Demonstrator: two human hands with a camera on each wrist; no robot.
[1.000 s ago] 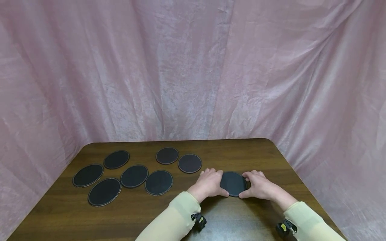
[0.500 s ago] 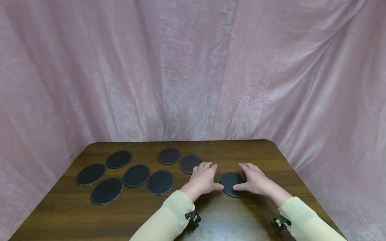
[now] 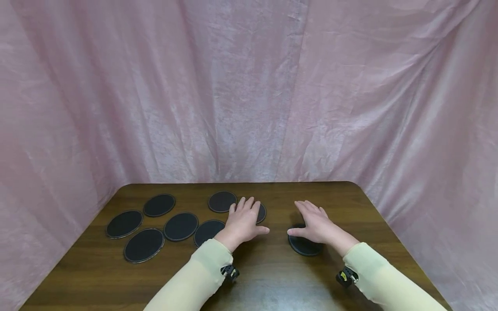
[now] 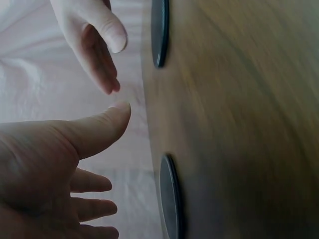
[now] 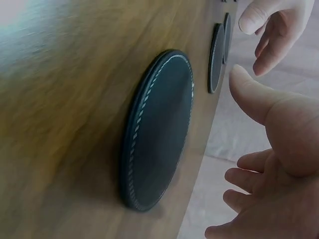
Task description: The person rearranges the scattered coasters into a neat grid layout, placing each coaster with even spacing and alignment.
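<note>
A round black coaster (image 3: 305, 248) with pale stitching round its rim lies on the right side of the wooden table. In the right wrist view this coaster (image 5: 162, 132) shows its whole stitched face. My right hand (image 3: 317, 224) hovers over it with fingers stretched forward and thumb out, partly covering its far side in the head view. Further left, my left hand (image 3: 241, 222) is raised with spread fingers and holds nothing. From the head it overlaps two more coasters, one behind its fingers (image 3: 261, 213) and one beside its wrist (image 3: 208, 231).
On the left of the table (image 3: 97, 276) lie several similar coasters (image 3: 144, 245), close together. Another coaster (image 3: 222, 201) sits near the back edge. A pink curtain (image 3: 249, 95) hangs behind the table.
Both hands have let go of the right-hand coaster, which stays on the table. My left hand has moved left and away from it; my right hand has lifted and straightened its fingers.
</note>
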